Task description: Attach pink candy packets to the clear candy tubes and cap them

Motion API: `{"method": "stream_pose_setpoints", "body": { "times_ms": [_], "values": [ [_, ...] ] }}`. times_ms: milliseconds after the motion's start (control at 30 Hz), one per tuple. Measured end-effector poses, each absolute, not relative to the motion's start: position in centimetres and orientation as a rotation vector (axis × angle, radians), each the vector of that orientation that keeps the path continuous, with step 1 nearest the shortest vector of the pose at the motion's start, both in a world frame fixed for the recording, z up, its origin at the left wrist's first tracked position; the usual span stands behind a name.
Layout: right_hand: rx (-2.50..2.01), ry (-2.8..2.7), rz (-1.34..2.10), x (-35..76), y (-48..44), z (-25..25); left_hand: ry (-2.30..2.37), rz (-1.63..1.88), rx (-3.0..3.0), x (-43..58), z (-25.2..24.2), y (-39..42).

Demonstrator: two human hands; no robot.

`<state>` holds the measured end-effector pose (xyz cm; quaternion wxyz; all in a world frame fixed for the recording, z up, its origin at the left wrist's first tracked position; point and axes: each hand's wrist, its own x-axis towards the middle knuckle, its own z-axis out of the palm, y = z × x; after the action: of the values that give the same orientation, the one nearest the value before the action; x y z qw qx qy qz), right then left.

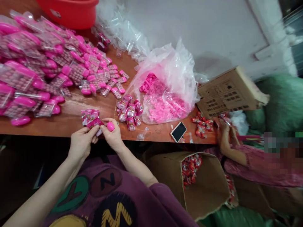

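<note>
Along the wooden table (78,108), a left hand (81,142) and a right hand (113,134) closed on a printed pink packet (90,117) and a pink oval piece (110,126)

Seen from the head camera, the left hand pinched the packet between thumb and fingers near the table's front edge. The right hand held the oval between thumb and fingertips just beside it. Both grips were narrow, and the hands nearly touched. The packet's long axis appeared to slant down toward the gap between the hands, though the fingers hid part of it. The oval's long axis ran roughly along the table edge. Both looked light: the packet soft and slippery, best taken by its edge, and the oval smooth and fairly stiff, best pinched across its narrow middle.

Farther along lay a heap of clear packets with pink oval ends (30,75), a small pile of pink sachets (129,113), a clear plastic bag of pink pieces (165,97) and a smartphone (178,131). A co-worker's hands (224,135) were by red-wrapped sweets (201,126). Below the table stood an open cardboard carton (205,192) holding red packets (190,167), and a red plastic basin (67,12) sat at the table's far side.
</note>
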<state>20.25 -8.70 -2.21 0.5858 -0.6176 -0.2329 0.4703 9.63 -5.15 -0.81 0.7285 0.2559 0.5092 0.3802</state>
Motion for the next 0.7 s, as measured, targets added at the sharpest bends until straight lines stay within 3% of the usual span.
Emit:
{"method": "stream_pose_setpoints", "body": {
  "times_ms": [400, 700],
  "values": [
    [-1.58, -0.858, 0.843, 20.2, -8.1, -2.9, 1.04, 0.702, 0.461, 8.5, 0.8, -3.9],
    [-1.218, -0.426, 1.398, 21.3, -8.3, -1.5, 1.09, 0.824, 0.371, 7.2, 0.9, -3.3]
  ]
}}
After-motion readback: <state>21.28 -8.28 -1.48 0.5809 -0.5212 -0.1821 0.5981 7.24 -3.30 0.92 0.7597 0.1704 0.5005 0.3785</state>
